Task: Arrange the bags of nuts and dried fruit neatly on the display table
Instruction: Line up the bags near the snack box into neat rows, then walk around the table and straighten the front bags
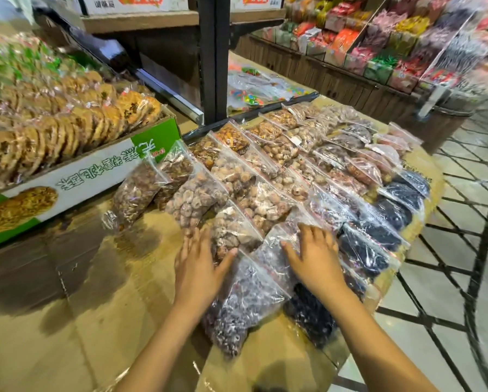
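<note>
Clear zip bags (265,176) hold nuts, dried fruit; cardboard box (95,176) holds cookies.

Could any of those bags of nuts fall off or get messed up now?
Maybe. The dark fruit bags lie right along the table's edge, so a hard push from the right hand might slide one off. The left hand presses beside a purple bag that overlaps its neighbours, so nudging it could shift the row.

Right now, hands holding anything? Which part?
Nothing gripped. Left hand and right hand lie flat and open, pressing on the nearest bags from above.
</note>
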A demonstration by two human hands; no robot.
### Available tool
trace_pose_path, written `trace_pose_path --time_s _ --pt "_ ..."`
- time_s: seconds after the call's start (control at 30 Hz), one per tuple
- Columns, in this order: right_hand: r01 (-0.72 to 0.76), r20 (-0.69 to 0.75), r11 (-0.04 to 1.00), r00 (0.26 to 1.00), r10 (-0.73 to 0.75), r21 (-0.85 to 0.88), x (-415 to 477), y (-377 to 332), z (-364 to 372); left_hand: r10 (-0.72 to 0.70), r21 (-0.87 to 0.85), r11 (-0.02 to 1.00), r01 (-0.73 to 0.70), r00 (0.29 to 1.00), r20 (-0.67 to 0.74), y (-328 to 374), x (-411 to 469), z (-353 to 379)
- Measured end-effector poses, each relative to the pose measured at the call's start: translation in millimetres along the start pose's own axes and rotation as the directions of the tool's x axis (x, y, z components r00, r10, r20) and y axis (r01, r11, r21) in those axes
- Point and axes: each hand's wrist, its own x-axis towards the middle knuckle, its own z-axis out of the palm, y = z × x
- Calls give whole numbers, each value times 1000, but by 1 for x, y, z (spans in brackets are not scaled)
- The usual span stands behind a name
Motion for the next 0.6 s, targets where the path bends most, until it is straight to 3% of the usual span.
trace_pose_path --time_s 0.33,0.6 --pt "64 -41 997 997 -66 -52 -63 45 -19 139 197 968 -157 985 101 90 -52 -3" --pt "-57 -55 998 997 58 19 -135 175 -37 214 257 935 -245 966 142 199 -127 74"
